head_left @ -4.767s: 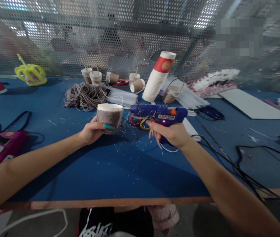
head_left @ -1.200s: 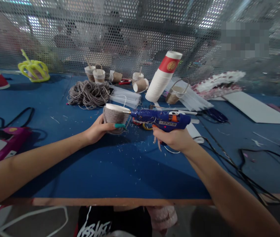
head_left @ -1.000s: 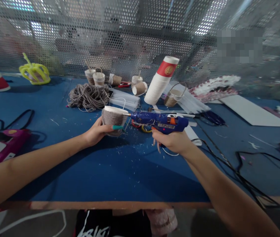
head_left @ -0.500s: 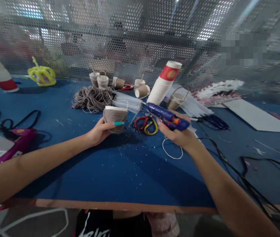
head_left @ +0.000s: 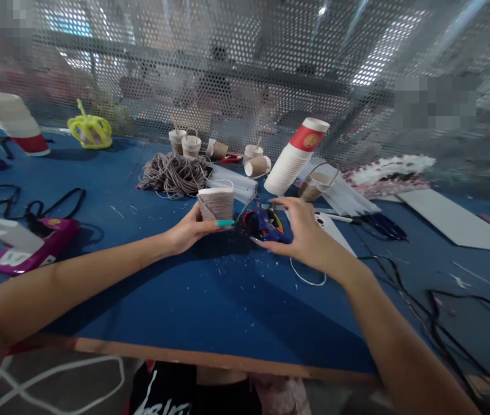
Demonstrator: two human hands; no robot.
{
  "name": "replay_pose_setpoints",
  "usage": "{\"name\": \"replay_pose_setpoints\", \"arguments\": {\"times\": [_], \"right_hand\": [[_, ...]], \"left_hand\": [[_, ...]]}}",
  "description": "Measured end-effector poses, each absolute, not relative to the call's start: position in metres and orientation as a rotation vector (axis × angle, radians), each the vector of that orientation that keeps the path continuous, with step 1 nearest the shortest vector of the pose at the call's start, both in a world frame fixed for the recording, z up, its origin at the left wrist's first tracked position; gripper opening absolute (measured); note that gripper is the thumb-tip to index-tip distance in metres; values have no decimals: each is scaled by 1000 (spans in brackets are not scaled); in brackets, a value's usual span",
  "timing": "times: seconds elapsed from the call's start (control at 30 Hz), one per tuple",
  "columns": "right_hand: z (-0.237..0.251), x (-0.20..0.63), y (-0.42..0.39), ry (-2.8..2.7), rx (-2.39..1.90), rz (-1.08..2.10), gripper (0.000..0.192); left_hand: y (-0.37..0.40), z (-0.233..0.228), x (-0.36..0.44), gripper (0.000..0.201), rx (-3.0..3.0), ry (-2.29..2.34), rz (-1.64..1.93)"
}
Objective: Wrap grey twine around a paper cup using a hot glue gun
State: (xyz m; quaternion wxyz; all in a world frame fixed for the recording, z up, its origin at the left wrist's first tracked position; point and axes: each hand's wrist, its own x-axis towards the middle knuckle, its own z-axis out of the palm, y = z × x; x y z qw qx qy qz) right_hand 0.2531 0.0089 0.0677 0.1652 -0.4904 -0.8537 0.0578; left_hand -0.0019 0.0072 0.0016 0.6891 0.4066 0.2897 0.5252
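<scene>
One cord-wrapped cup (head_left: 217, 207) is gripped by the fingers of the left hand (head_left: 187, 233), which are closed around its near, left side. The thumb, tipped with a long teal nail, is laid across the lower front, while the other fingers are largely hidden. The cup is held with its white rim uppermost; whether its base is touching the blue surface (head_left: 210, 314) cannot be told.

The fingers of the right hand (head_left: 308, 237) are spread wide, the index finger stretched along the far side and the thumb along the near side. A blue glue gun (head_left: 268, 226) is framed between them, to the right of the cup; whether it is touched by either fingertip cannot be made out. Parts of the red and yellow handles of the scissors (head_left: 249, 217) are covered by the gun.

The left forearm is reached in from the lower left, almost level, with the wrist nearly straight. The right forearm is slanted up from the lower right, and its hand is turned toward the cup. Close to the right hand, a white loop of cable (head_left: 309, 283) is seen. Beyond the hands, a bundle of grey cord (head_left: 173, 174) is heaped at the left, and a leaning stack of paper cups (head_left: 290, 164) is placed at the right.
</scene>
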Motion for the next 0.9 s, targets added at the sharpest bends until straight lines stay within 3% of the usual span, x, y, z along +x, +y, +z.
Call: {"name": "replay_pose_setpoints", "arguments": {"times": [0.23, 0.43, 0.57, 0.77, 0.9], "right_hand": [[35, 194, -12, -2307, -1202, 258, 61], [35, 193, -11, -2240, -1210, 293, 23], [51, 206, -8, -2230, -1133, 511, 25], [70, 226, -3, -2025, -858, 1310, 29], [73, 228, -6, -1839, -726, 1405, 46]], "left_hand": [[7, -3, -2, 59, 912, 580, 1138], [6, -2, -1, 63, 915, 591, 1147], [5, 2, 2, 67, 924, 633, 1139], [3, 8, 3, 66, 981, 649, 1116], [1, 10, 2, 66, 1065, 650, 1083]]}}
